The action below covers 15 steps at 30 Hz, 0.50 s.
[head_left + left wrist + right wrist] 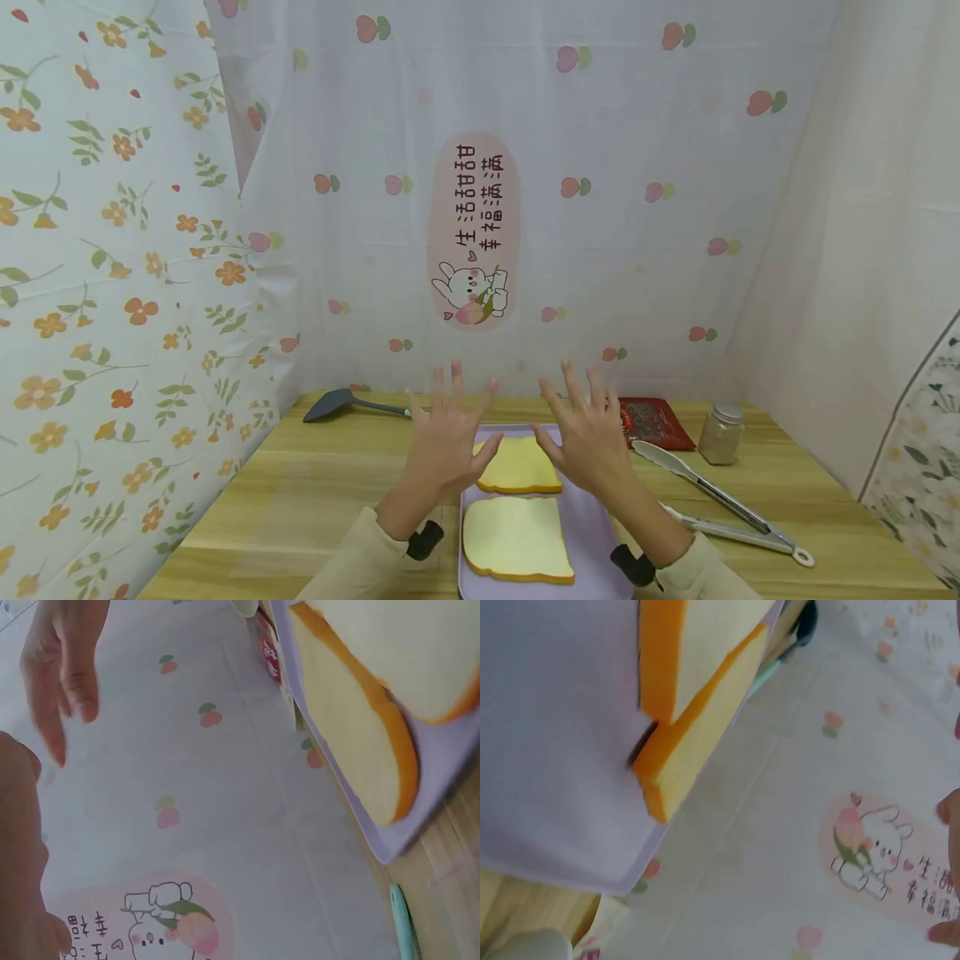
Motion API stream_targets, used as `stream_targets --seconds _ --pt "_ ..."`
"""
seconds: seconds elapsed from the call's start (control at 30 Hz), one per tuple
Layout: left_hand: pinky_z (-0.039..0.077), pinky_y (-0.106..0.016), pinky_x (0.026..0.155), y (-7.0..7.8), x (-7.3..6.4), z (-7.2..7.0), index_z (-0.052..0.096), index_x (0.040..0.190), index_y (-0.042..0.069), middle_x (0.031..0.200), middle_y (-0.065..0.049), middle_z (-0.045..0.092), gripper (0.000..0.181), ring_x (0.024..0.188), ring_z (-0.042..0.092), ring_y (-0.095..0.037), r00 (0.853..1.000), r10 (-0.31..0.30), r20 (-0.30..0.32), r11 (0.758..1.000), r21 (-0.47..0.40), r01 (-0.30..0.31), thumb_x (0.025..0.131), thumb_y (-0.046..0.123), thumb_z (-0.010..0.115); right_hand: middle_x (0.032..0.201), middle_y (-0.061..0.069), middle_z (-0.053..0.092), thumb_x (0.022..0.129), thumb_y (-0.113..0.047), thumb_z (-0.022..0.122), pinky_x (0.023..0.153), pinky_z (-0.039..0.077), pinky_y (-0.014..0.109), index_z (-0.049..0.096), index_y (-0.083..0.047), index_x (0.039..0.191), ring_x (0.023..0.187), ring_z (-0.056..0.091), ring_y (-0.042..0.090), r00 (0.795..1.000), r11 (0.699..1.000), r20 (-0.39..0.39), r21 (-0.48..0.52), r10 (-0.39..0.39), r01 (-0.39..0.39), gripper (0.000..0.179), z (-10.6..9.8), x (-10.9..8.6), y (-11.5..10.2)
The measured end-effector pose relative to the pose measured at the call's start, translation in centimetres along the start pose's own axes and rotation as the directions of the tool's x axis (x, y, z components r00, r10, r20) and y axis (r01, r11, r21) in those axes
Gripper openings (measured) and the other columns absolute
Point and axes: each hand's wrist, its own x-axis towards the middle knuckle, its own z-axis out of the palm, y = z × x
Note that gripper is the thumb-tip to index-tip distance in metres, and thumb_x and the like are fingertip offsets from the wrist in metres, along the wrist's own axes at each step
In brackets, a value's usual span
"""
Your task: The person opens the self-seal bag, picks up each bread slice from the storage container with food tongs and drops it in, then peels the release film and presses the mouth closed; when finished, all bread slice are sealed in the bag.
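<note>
Both hands are raised with fingers spread, and neither holds anything. In the head view the left hand (446,450) is above the left side of a lilac tray (596,542), and the right hand (590,442) is above its right side. Two bread slices lie on the tray. The nearer slice (517,537) is fully seen; the left thumb lies across the view of the farther slice (519,465). Both slices have pale faces and orange-brown crust edges. The right wrist view catches only some fingertips (951,817) at its right edge.
A dark spatula (333,405) lies at the back left of the wooden table (337,500). To the right are a red packet (660,425), a lidded glass jar (722,437) and spread metal tongs (735,502). A patterned curtain (637,250) hangs behind.
</note>
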Motion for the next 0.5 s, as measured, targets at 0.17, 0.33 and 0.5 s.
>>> stream_targets --seconds 0.17,0.33,0.5 --pt "0.024 -0.083 0.093 -2.6 -2.5 -1.0 0.032 0.156 0.030 0.160 -0.026 0.020 0.066 0.142 0.029 -0.048 0.999 -0.015 0.039 0.999 -0.042 0.017 0.097 0.053 0.051 0.141 0.013 0.052 0.086 -0.041 0.073 0.088 0.045 0.063 0.061 -0.014 0.131 0.122 0.050 0.042 0.990 0.978 0.130 0.193 0.057 -0.081 0.054 -0.6 -0.9 -1.9" --pt "0.029 -0.081 0.089 -6.2 -5.4 -1.8 0.052 0.146 0.025 0.155 -0.019 0.037 0.054 0.132 0.045 -0.043 0.993 -0.051 0.105 0.994 -0.095 0.062 0.096 0.043 0.060 0.136 0.009 0.056 0.088 -0.037 0.074 0.091 0.044 0.060 0.061 -0.013 0.131 0.120 0.053 0.037 0.960 0.918 0.281 0.374 0.021 -0.130 0.051 -0.8 -1.2 -4.3" --pt "0.039 -0.072 0.082 -9.2 -7.7 -1.7 0.069 0.124 0.023 0.141 -0.012 0.056 0.031 0.118 0.056 -0.041 0.978 -0.058 0.200 0.967 -0.234 0.105 0.094 0.029 0.068 0.132 0.009 0.059 0.089 -0.031 0.075 0.091 0.042 0.062 0.059 -0.010 0.132 0.119 0.054 0.036 0.922 0.799 0.386 0.563 -0.028 -0.211 0.050 -0.4 -0.9 -6.6"
